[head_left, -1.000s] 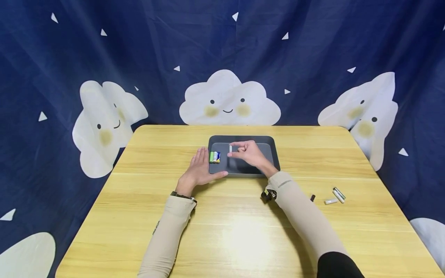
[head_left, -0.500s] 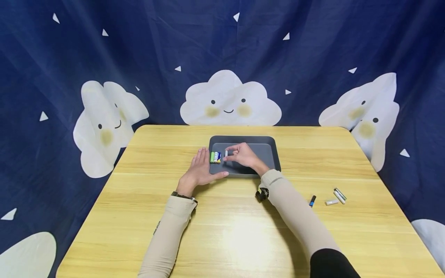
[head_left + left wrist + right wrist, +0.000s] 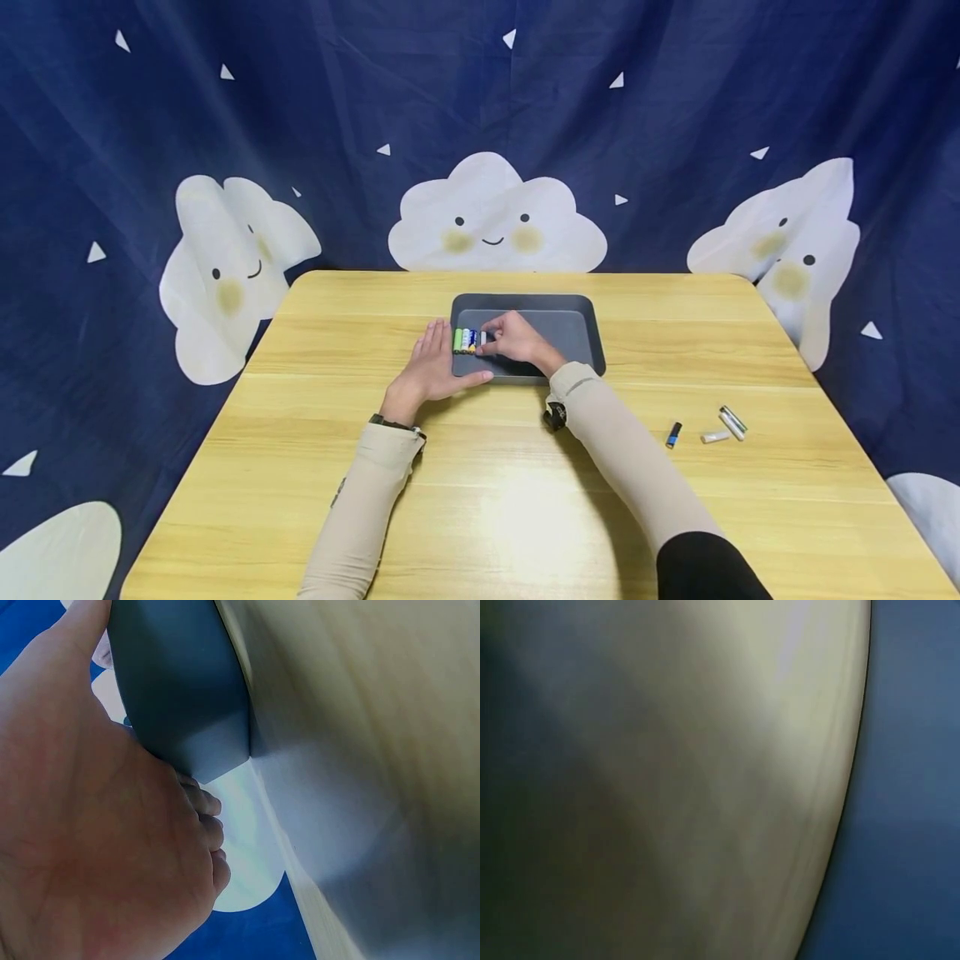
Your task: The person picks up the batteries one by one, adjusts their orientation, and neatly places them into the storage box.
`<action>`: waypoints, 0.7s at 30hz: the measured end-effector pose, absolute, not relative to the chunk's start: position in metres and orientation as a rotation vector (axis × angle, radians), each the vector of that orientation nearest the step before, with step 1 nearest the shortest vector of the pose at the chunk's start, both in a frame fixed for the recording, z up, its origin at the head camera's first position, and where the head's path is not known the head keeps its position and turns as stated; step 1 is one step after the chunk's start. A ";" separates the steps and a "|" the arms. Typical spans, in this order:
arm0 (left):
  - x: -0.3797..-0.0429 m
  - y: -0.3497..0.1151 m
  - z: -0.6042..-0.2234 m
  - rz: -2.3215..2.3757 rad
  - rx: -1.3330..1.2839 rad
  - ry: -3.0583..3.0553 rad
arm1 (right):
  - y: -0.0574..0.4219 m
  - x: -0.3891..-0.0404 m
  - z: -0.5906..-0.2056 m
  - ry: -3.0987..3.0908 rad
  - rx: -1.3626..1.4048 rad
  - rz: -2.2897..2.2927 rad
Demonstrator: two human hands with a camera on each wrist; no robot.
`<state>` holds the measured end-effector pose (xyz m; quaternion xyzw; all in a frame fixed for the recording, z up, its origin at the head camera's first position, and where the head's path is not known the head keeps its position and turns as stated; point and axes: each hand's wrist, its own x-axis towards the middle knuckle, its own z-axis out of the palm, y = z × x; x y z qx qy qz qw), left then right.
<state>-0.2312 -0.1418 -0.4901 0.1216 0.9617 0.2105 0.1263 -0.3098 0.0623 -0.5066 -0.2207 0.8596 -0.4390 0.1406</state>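
Observation:
In the head view, a dark grey tray (image 3: 573,333) lies on the wooden table. Along its left side stand a green battery (image 3: 458,340), a white battery (image 3: 466,340) and a blue battery (image 3: 472,340) in a row. My right hand (image 3: 519,340) pinches another whitish battery (image 3: 483,337) between thumb and finger, just right of the blue one; whether they touch is too small to tell. My left hand (image 3: 429,367), fingers straight and thumb spread, rests against the tray's left corner. The left wrist view shows its palm (image 3: 97,825) beside the tray wall (image 3: 180,690). The right wrist view is blurred.
On the table (image 3: 480,500) at the right lie a black-and-blue battery (image 3: 673,434), a white battery (image 3: 715,437), and two more batteries (image 3: 732,423) side by side. A dark blue curtain (image 3: 345,100) with cloud faces hangs behind the table.
My right hand has moved left and slightly down with the whitish battery, bringing it close to the row. The black-and-blue battery has come out from behind the sleeve. My left hand stays put.

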 end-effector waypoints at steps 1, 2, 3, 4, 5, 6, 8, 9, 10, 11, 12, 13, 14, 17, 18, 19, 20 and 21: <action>-0.231 -0.142 -0.490 0.609 0.353 2.800 | 0.062 -0.310 -0.506 2.485 -0.636 -1.266; -0.232 -0.142 -0.491 0.603 0.352 2.800 | 0.062 -0.310 -0.506 2.491 -0.636 -1.257; -0.231 -0.142 -0.490 0.603 0.352 2.802 | 0.062 -0.310 -0.506 2.502 -0.640 -1.242; -0.232 -0.142 -0.491 0.597 0.349 2.804 | 0.061 -0.310 -0.506 2.514 -0.648 -1.225; -0.232 -0.141 -0.491 0.595 0.349 2.809 | 0.061 -0.310 -0.506 2.526 -0.656 -1.207; -0.231 -0.142 -0.491 0.595 0.351 2.816 | 0.061 -0.310 -0.506 2.539 -0.670 -1.188; -0.231 -0.141 -0.492 0.592 0.354 2.824 | 0.061 -0.309 -0.506 2.556 -0.696 -1.154; -0.231 -0.141 -0.492 0.586 0.355 2.827 | 0.061 -0.309 -0.506 2.560 -0.706 -1.136; -0.230 -0.141 -0.492 0.583 0.357 2.827 | 0.062 -0.308 -0.506 2.556 -0.711 -1.126; -0.229 -0.141 -0.492 0.582 0.357 2.826 | 0.062 -0.308 -0.505 2.552 -0.717 -1.116; -0.229 -0.141 -0.492 0.583 0.356 2.824 | 0.062 -0.307 -0.505 2.547 -0.726 -1.106; -0.229 -0.141 -0.492 0.583 0.357 2.824 | 0.062 -0.307 -0.505 2.542 -0.729 -1.100; -0.229 -0.141 -0.493 0.584 0.355 2.824 | 0.062 -0.306 -0.505 2.542 -0.735 -1.093; -0.229 -0.141 -0.492 0.595 0.345 2.823 | 0.062 -0.306 -0.504 2.554 -0.739 -1.084; -0.229 -0.141 -0.492 0.596 0.343 2.823 | 0.062 -0.307 -0.504 2.560 -0.735 -1.083; -0.230 -0.141 -0.492 0.599 0.343 2.823 | 0.062 -0.307 -0.503 2.567 -0.729 -1.083; -0.230 -0.141 -0.492 0.598 0.339 2.820 | 0.062 -0.307 -0.503 2.572 -0.727 -1.081; -0.230 -0.142 -0.492 0.602 0.340 2.817 | 0.062 -0.307 -0.502 2.575 -0.724 -1.078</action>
